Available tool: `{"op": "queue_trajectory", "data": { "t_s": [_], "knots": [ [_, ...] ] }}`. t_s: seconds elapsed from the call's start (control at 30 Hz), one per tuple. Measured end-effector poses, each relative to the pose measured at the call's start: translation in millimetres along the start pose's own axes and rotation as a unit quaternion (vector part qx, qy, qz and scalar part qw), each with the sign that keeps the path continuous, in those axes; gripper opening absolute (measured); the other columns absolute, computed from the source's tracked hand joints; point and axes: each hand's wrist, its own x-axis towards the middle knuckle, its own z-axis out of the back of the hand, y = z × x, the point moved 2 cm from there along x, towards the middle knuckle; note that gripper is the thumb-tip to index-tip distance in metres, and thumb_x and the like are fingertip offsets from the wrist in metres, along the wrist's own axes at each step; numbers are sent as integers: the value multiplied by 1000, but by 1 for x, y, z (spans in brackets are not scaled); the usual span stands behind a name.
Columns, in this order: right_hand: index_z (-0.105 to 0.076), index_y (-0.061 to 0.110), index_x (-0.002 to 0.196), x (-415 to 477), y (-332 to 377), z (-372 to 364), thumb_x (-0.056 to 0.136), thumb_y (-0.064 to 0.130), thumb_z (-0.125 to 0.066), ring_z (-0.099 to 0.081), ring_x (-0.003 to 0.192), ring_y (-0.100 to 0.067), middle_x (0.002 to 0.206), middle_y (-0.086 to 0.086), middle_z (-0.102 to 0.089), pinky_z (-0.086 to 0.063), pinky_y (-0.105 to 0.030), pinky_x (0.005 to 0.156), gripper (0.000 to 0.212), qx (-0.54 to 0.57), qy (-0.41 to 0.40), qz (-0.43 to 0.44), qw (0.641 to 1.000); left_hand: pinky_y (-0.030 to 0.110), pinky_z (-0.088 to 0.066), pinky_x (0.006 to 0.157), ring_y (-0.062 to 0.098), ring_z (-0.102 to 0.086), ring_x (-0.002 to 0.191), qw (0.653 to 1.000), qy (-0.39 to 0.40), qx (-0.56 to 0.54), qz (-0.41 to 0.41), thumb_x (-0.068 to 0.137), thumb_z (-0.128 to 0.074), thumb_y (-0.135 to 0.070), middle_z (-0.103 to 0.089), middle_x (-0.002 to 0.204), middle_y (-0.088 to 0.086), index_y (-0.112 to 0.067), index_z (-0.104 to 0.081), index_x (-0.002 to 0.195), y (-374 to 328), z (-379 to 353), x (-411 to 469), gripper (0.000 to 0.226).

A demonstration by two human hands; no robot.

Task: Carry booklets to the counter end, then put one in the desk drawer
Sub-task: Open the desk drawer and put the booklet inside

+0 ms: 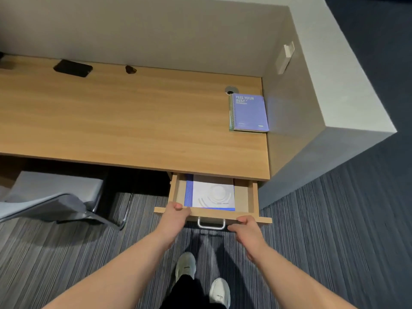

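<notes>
Both hands rest on the front panel of the open drawer [213,214]. The left hand [176,214] has its grip closed over the panel's top edge near the left end, fingers curled over the edge and into the drawer. The right hand [246,228] has its grip narrow, fingertips pressed on the panel's edge just right of the metal handle [211,225]; it clasps nothing else.

Three booklets show. One white booklet [214,192] with a faint curved emblem and a blue edge lies flat inside the drawer, partly under the table [133,121] lip. Two lie stacked at the table's far right end against the grey wall: a purple spiral-bound booklet [249,112] printed "FEEL YOUR BEST" on top, and a green-edged booklet [230,117] beneath it, mostly hidden.
</notes>
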Motion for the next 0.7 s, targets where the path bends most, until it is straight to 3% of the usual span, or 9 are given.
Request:
{"op": "queue_trajectory", "data": {
  "t_s": [0.17, 0.3, 0.47, 0.57, 0.7],
  "knots": [
    [-48, 12, 122, 21, 35, -16, 77, 12, -76, -49, 72, -15, 101, -9, -59, -40, -33, 70, 53, -21, 1, 8, 1000, 36, -44, 77, 19, -52, 80, 999, 42, 27, -14, 94, -62, -36, -60, 99, 4, -20, -52, 115, -27, 8, 30, 28],
    [-46, 11, 124, 40, 55, -21, 76, 13, -78, -47, 70, -12, 96, -7, -57, -37, -28, 61, 57, -37, -15, 13, 999, 37, -47, 92, 20, -56, 90, 996, 69, 35, -34, 94, -60, -35, -61, 104, 4, -18, -55, 116, -47, 13, 53, 28],
    [-45, 17, 127, 56, 70, -16, 83, 9, -74, -46, 69, -13, 90, -5, -53, -36, -29, 61, 54, -62, -2, 17, 998, 30, -42, 74, 15, -54, 84, 995, 74, 48, -57, 96, -60, -32, -60, 100, 2, -15, -57, 116, -70, 9, 70, 26],
    [-45, 20, 126, 63, 80, -14, 81, 11, -74, -49, 75, -16, 100, -9, -55, -38, -31, 65, 54, -71, 5, 11, 997, 31, -41, 84, 17, -57, 101, 994, 75, 54, -65, 97, -60, -32, -62, 111, 1, -16, -58, 118, -81, 3, 76, 26],
    [-46, 18, 129, 73, 86, -15, 80, 11, -74, -52, 88, -21, 113, -11, -57, -42, -34, 78, 57, -70, 1, 12, 997, 34, -43, 86, 19, -58, 105, 995, 63, 41, -61, 97, -62, -33, -63, 112, 2, -17, -59, 114, -90, -3, 83, 24]
  ]
}}
